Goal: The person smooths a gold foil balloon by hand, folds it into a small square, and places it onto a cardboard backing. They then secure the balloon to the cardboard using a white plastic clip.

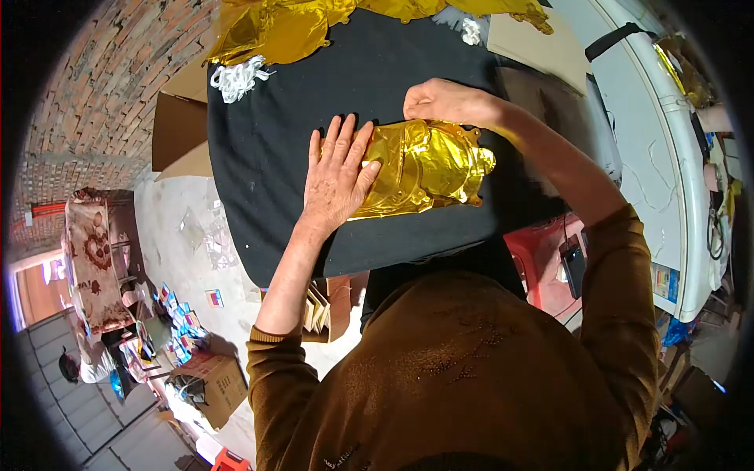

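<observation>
A shiny gold foil balloon [424,169], flat and creased with small tabs along its edge, lies on a black cloth [275,165] over the table. My left hand [338,173] is spread flat on the foil's left end, fingers stretched away from me. At the foil's far edge, my right hand [448,102] is closed with its fingers curled under. Whatever those fingers hold, if anything, is hidden by the hand.
More gold foil balloons [275,30] lie along the table's far side. White string bundles [238,78] sit by the far left corner. Cardboard [542,39] lies far right, beside a white surface [644,133]. An open carton [179,129] stands left of the table.
</observation>
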